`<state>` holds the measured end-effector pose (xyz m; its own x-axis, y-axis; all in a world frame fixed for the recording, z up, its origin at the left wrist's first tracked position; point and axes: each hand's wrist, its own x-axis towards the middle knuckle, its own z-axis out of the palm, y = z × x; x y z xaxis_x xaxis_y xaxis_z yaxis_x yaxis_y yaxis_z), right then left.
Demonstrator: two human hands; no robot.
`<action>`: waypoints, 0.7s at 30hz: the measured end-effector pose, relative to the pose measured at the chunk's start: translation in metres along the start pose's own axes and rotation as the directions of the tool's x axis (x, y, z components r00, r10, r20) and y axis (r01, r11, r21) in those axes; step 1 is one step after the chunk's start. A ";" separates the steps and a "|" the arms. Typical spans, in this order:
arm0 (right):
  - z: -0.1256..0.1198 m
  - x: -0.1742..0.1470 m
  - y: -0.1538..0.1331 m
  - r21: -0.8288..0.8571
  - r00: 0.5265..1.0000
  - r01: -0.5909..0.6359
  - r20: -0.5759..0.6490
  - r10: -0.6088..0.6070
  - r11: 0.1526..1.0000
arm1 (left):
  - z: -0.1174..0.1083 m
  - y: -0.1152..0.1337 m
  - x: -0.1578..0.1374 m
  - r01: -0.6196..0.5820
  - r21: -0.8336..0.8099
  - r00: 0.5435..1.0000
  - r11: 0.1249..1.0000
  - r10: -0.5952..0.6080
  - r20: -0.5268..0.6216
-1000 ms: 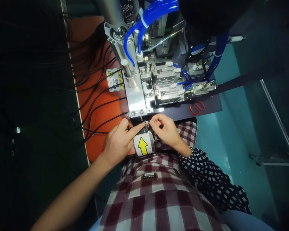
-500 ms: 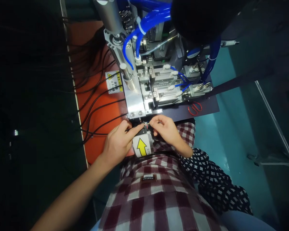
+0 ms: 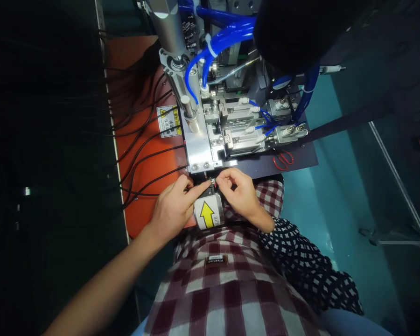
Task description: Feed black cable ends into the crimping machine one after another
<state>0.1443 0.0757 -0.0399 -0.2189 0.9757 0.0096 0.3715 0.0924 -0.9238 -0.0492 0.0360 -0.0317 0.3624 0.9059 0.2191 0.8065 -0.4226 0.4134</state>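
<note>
At the front end of the machine's track, a tiny shiny piece (image 3: 213, 181) with a bit of red lies between my two hands; its kind is too small to tell. My right hand (image 3: 241, 192) pinches at its right side with thumb and forefinger. My left hand (image 3: 173, 205) has its thumb stretched to the piece from the left, its other fingers curled over the black edge of the track. What the left fingers grip is hidden. Just below the fingertips is a white label with a yellow arrow (image 3: 207, 213).
Above the hands stands a metal press machine (image 3: 198, 149) with air cylinders (image 3: 243, 140) and blue hoses (image 3: 231, 32). Red-handled scissors (image 3: 283, 160) lie on the dark plate to the right. Black cables (image 3: 150, 151) cross the orange base (image 3: 140, 219) at left.
The view has shifted slightly, so the machine sits a little further right. Both hands stay at the small piece; the right wrist has turned a little.
</note>
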 end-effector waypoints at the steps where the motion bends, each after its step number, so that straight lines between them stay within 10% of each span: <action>1: 0.000 -0.001 0.001 -0.009 1.000 0.001 0.000 -0.001 1.000 | 0.000 0.000 0.000 -0.001 -0.001 1.000 1.000 0.001 -0.002; 21: -0.003 -0.004 0.019 0.040 0.975 -0.221 0.013 0.221 0.974 | 0.001 -0.003 -0.002 -0.019 0.044 1.000 0.999 0.019 0.015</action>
<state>0.1549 0.0739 -0.0565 -0.1434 0.9693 -0.1996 0.3740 -0.1337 -0.9178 -0.0515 0.0355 -0.0345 0.3845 0.8982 0.2132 0.8193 -0.4384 0.3694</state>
